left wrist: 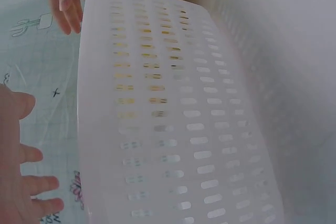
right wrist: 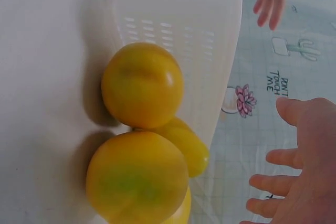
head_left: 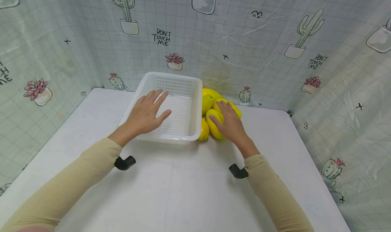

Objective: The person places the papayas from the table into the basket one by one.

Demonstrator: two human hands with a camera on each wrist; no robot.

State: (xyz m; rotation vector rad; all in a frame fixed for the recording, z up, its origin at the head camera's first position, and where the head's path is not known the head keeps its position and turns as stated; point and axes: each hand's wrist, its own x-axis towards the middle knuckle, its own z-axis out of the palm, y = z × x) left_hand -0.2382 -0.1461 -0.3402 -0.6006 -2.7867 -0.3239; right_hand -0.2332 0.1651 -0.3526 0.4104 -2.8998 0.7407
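A white perforated plastic basket (head_left: 168, 137) stands upright on the table, with nothing inside it. My left hand (head_left: 146, 114) hovers over its left side, fingers spread and holding nothing. Against the basket's right side lie several yellow, lemon-like fruits (head_left: 213, 128). Above them is my right hand (head_left: 231, 123), its fingers extended and part of the fruit hidden beneath it. In the right wrist view two rounded fruits (right wrist: 142, 85) sit in front, with others partly hidden behind, and that hand looks apart from them. Slotted basket wall (left wrist: 184, 98) fills much of the left wrist view.
A white cloth covers the table (head_left: 183, 191). Behind and on both sides hangs a pale checked curtain (head_left: 244, 32) with printed cacti, close to the back of the basket and fruits. Black wrist mounts (head_left: 125, 163) project inward from both sleeves.
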